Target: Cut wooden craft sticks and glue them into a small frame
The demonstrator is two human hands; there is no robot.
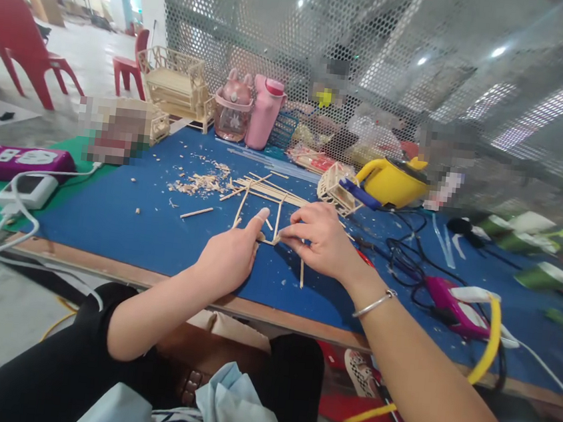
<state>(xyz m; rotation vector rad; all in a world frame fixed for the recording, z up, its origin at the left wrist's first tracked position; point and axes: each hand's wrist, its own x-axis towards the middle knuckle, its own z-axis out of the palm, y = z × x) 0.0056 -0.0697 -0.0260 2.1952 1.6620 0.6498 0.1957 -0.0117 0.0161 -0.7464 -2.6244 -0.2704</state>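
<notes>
Blue felt table [125, 215], thin wooden sticks [263, 192]

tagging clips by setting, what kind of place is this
Probably a craft workshop making small wooden stick models: thin wooden sticks and shavings on a blue worktable, finished stick furniture models at the back, and a pink glue gun.

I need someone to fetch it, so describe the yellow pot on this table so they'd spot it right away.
Start at the blue table and look to its far edge by the mesh wall. Right of the pink bottle and past a small stick frame sits the yellow pot. It is the only bright yellow, rounded vessel there.
</notes>
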